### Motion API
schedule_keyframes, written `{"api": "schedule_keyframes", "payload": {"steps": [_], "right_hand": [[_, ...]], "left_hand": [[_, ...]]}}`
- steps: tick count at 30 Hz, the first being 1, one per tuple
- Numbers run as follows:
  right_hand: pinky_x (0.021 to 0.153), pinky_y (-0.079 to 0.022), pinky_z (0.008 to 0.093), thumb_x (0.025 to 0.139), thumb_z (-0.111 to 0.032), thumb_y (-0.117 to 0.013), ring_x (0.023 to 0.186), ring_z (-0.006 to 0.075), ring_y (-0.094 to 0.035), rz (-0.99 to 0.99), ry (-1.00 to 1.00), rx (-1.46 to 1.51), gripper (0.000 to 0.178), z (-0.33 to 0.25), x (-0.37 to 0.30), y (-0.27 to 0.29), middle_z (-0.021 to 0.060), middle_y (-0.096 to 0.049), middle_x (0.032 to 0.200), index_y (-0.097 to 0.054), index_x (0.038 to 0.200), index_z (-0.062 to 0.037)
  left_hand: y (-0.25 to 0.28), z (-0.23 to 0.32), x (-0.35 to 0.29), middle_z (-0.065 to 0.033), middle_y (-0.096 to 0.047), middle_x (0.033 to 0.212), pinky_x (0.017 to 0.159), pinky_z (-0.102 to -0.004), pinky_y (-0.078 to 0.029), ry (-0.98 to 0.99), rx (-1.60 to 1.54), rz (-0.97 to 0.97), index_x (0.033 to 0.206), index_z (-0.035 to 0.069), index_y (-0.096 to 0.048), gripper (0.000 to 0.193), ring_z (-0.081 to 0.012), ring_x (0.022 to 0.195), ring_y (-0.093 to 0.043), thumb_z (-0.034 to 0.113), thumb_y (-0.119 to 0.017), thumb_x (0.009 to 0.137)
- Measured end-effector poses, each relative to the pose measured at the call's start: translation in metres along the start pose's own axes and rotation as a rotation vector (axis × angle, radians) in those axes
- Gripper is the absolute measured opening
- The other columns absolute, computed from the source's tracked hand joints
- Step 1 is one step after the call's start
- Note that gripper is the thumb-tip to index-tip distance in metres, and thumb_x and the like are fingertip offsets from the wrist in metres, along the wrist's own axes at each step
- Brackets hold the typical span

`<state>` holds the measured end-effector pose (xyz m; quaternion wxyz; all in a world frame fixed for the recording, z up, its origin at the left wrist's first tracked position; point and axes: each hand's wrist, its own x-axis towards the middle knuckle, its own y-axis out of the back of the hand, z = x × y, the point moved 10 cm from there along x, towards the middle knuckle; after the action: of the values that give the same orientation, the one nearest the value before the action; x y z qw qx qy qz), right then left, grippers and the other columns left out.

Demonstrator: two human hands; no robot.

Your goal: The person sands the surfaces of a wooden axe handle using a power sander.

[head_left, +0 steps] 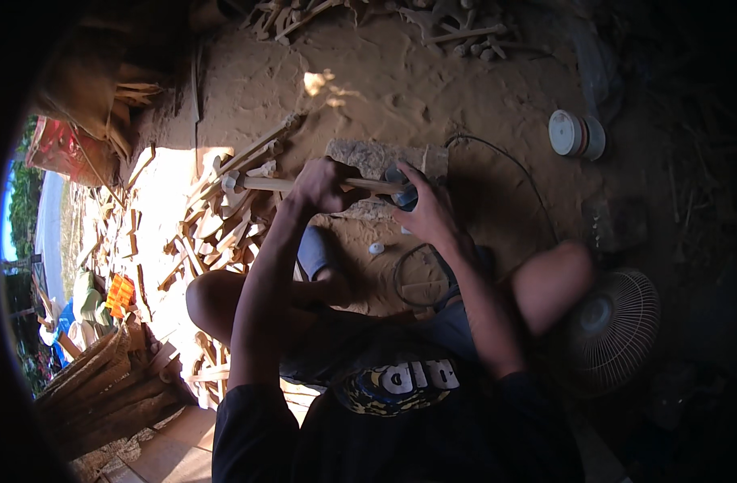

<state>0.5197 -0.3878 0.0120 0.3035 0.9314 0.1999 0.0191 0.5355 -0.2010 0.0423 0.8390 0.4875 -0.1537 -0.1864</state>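
My left hand (324, 185) is closed around a pale wooden stick (264, 183), held crosswise in front of me. The stick's left end carries a wider, knob-like shape. At its right end, my right hand (430, 211) grips a dark rounded tool (401, 183), whose exact kind is too dim to make out. The stick's right tip meets this tool. Both hands are over a rough, flat block (360, 153) lying on the sandy ground. A small white piece (376, 249) rests below my hands, near my feet.
Many cut wood pieces (215, 233) are heaped at the left, partly sunlit. A black cable (517, 169) curves across the sand at right. White tubs (566, 134) sit at far right, and a round wire-caged fan (614, 330) stands by my right knee. More wood pieces (465, 36) lie far ahead.
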Motion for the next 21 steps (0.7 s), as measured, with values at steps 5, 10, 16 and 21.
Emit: {"api": "schedule_keyframes", "payload": {"steps": [5,10,16,21], "right_hand": [[0.109,-0.052,0.0483,0.081,-0.012,-0.081,0.127,0.0437,-0.065,0.047,0.005,-0.07,0.081,0.013,-0.001,0.008,0.0226,-0.062,0.147,-0.049,0.155,-0.0082],[0.108,-0.053,0.0487,0.08,-0.011,-0.081,0.126,0.0455,-0.064,0.025,-0.091,0.047,0.082,0.017,-0.006,0.018,0.0235,-0.062,0.146,-0.048,0.155,-0.0073],[0.107,-0.054,0.0484,0.081,-0.013,-0.082,0.129,0.0435,-0.063,0.149,0.17,0.106,0.082,0.006,-0.018,0.02,0.0233,-0.063,0.145,-0.048,0.156,-0.0093],[0.103,-0.056,0.0489,0.084,-0.018,-0.081,0.121,0.0439,-0.068,-0.027,0.023,0.05,0.078,-0.011,-0.024,-0.001,0.0242,-0.067,0.139,-0.049,0.155,-0.0142]], "left_hand": [[0.004,0.029,0.014,-0.0098,-0.077,0.082,0.074,-0.0467,-0.055,-0.005,0.007,0.033,0.09,0.011,-0.08,0.043,-0.0355,0.077,-0.074,0.053,-0.076,0.088],[0.008,-0.003,-0.002,-0.0182,-0.062,0.136,0.116,-0.0529,-0.032,0.52,0.055,0.538,0.113,0.007,-0.073,0.045,-0.0376,0.134,-0.052,0.047,-0.063,0.094],[-0.004,-0.05,-0.017,-0.0126,-0.05,0.115,0.111,-0.0386,-0.033,0.448,-0.608,0.631,0.11,0.005,-0.057,0.018,-0.0309,0.119,-0.038,0.012,-0.054,0.094],[0.0,-0.043,-0.024,-0.0082,-0.042,0.105,0.103,-0.0336,-0.033,0.308,-0.666,0.539,0.101,0.005,-0.052,0.01,-0.0255,0.108,-0.036,0.012,-0.051,0.094]]}}
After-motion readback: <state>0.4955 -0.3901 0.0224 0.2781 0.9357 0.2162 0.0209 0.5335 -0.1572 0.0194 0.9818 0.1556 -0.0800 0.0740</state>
